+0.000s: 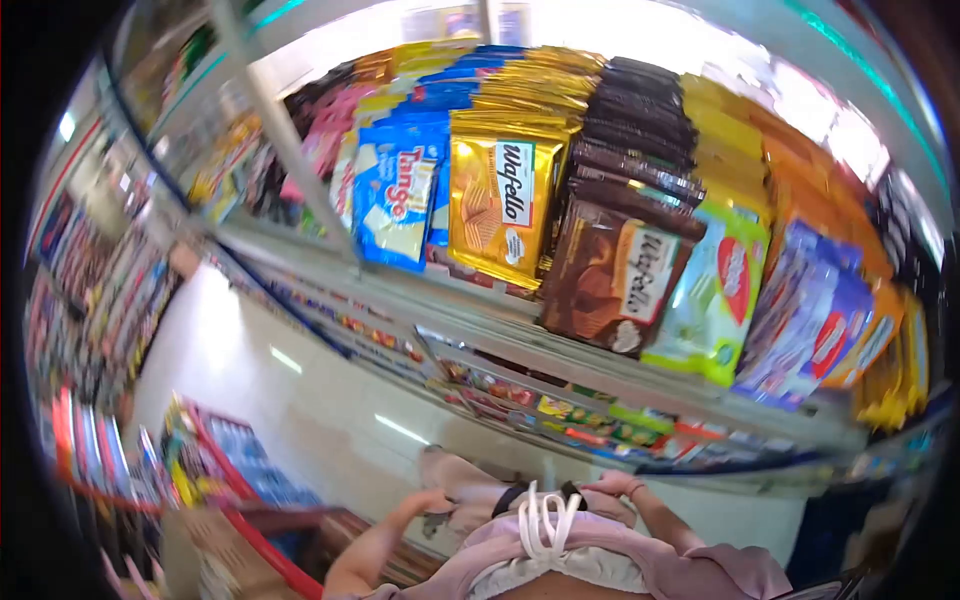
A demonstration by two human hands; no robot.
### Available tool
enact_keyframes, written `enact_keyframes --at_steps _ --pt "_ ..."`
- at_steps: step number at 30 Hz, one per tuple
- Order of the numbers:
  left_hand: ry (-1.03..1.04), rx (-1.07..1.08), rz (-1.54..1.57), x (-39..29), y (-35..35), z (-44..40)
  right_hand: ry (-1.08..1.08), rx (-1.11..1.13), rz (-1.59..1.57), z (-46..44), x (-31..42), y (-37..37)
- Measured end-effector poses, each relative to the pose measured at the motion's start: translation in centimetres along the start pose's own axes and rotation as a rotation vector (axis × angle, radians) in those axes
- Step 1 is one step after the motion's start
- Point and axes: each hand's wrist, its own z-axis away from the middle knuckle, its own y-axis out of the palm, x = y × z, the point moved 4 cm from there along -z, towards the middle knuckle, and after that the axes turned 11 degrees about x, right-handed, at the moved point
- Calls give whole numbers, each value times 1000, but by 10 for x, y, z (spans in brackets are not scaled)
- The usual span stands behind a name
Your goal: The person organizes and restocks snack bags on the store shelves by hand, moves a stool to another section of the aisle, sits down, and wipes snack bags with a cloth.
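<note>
Both of my hands are low, near my lap, below the shelf of wafer packs. My left hand (430, 503) rests by my thigh; its fingers are too small and blurred to read. On the other side, my right hand (612, 484) is beside my waist, its fingers partly hidden. Above them stand rows of packs: a blue Tango pack (395, 195), a gold Wafello pack (503, 205), a brown Wafello pack (615, 270), a green pack (710, 290) and purple packs (810, 315). Neither hand touches the packs.
A glass shelf edge (600, 365) runs below the packs, with lower shelves of small goods (600, 425) under it. At the lower left is a red-edged rack (250, 490) with blue packs. More stocked shelves (100, 290) line the far left, beyond the pale floor (290, 390).
</note>
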Motion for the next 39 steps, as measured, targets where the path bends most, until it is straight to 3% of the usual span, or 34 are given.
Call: enact_keyframes --at_steps 2,4,5,8,13,15,16,18,20,21,24,25,28,31,34,35,38,39 --pt "-186 200 416 2 -46 32 -13 1 -192 -32 25 24" --pt "-65 297 364 29 -80 37 -73 7 -572 -62 55 60" --pt "-72 319 330 49 -94 31 10 27 -539 -50 80 62" --pt "-66 401 225 80 -117 13 92 -100 -33 -93 76 91" --pt "-65 528 49 37 -140 13 89 -237 16 -50 99 120" --pt "-30 627 -25 56 -135 -7 -160 -335 -111 -36 101 136" --pt "90 684 -112 40 -127 7 -282 -391 -166 -22 101 139" --pt "165 592 105 48 -97 12 -140 -423 -186 2 106 146" --pt "110 637 113 56 -81 2 -11 -453 -191 18 109 144" --pt "82 657 115 54 -76 -2 -17 -566 -105 19 110 144" --pt "38 762 61 50 -73 -4 -41 -531 -261 22 99 148" --pt "40 798 37 45 -73 -2 -209 -496 -530 20 92 148" --pt "64 905 -33 31 -70 0 -277 -606 -275 51 116 159" --pt "110 1004 -94 17 -56 -24 -197 -680 -314 23 96 192" --pt "196 1085 -154 -7 -51 -58 -313 -403 -367 -14 74 180" --pt "222 1069 -196 -16 -57 -72 -295 -278 -292 -39 58 180" --pt "132 696 -570 -36 -95 -128 -323 -350 -39 -95 27 141" --pt "201 553 -495 -31 -113 -150 -342 -458 44 -86 33 117"
